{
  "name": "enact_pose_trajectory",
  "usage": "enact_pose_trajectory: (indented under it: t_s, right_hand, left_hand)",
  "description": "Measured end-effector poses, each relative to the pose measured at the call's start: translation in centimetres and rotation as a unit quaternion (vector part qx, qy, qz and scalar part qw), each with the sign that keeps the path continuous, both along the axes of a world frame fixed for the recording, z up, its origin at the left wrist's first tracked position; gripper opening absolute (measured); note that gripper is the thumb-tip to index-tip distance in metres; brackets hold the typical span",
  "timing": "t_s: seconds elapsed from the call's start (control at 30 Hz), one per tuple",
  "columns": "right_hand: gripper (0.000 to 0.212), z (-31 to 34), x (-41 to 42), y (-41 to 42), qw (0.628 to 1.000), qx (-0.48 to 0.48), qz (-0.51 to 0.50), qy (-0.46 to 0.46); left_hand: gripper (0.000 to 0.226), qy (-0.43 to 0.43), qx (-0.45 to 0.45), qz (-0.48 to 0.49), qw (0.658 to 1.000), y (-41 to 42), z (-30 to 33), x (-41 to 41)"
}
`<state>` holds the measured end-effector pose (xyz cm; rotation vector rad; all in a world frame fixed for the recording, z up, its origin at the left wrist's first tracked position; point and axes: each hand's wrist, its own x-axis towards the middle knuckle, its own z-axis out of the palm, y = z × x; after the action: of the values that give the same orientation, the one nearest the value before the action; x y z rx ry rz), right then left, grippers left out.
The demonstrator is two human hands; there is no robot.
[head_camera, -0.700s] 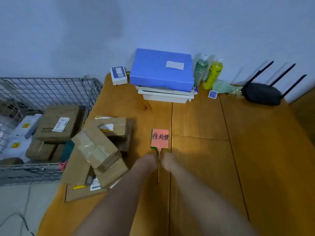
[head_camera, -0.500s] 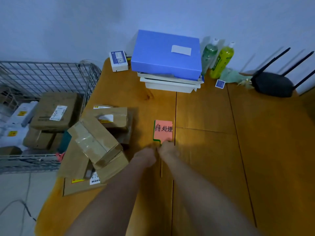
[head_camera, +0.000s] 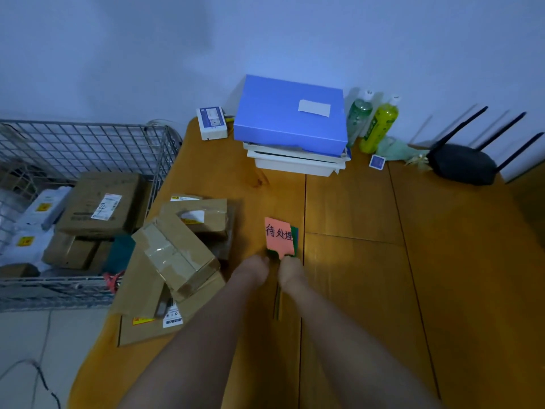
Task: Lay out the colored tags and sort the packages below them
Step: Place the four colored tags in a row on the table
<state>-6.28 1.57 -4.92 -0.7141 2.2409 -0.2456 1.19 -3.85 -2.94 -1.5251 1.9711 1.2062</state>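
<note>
Head view: both forearms reach out over the wooden tabletop (head_camera: 442, 261). Left hand (head_camera: 253, 270) and right hand (head_camera: 290, 271) sit side by side, fingers curled closed on the stems just under a stack of colored tags (head_camera: 281, 238). Orange tag on top, handwritten characters on its face; a green edge peeks out at its right side, so at least one more lies beneath. Thin sticks (head_camera: 277, 302) trail back between the wrists. Judgement: tags are light, thin and flexible; they may cling together, so fan them at the stems rather than by the faces.

Left of the hands, a loose pile of taped cardboard packages (head_camera: 174, 255) on the tabletop, unsorted; likely stiff and light. Further left, a wire basket (head_camera: 88, 143) with more parcels. Far edge: blue box (head_camera: 289, 113), two bottles (head_camera: 368, 122), black router (head_camera: 463, 163).
</note>
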Motion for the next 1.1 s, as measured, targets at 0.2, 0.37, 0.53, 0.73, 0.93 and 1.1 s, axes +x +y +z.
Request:
enact_pose_trajectory:
  t_s: [0.2,0.37,0.53,0.73,0.93,1.1]
  right_hand:
    - [0.020,3.3,0.3,1.8,0.995,-0.084,0.042,-0.010]
    - [0.016,5.6,0.0,2.1,0.988,-0.138,0.068,-0.006]
    - [0.023,6.7,-0.7,3.0,0.980,-0.180,0.056,-0.061]
    - [0.037,6.6,-1.0,3.5,0.977,-0.190,0.002,-0.100]
    - [0.035,6.3,-2.6,4.5,0.975,-0.186,-0.060,-0.106]
    - [0.031,5.3,-4.0,5.8,0.989,-0.136,-0.025,-0.049]
  left_hand:
    - [0.040,0.212,0.129,0.222,0.943,1.9,2.0,-0.9]
    - [0.019,0.273,0.158,0.387,0.866,2.4,3.6,-0.9]
    - [0.011,0.291,0.221,0.424,0.829,2.5,4.7,-0.4]
    - [0.014,0.302,0.259,0.445,0.802,3.0,4.7,-0.3]
    - [0.009,0.278,0.215,0.469,0.810,3.7,3.3,-0.3]
    - [0.004,0.229,0.169,0.492,0.823,4.1,0.3,0.2]
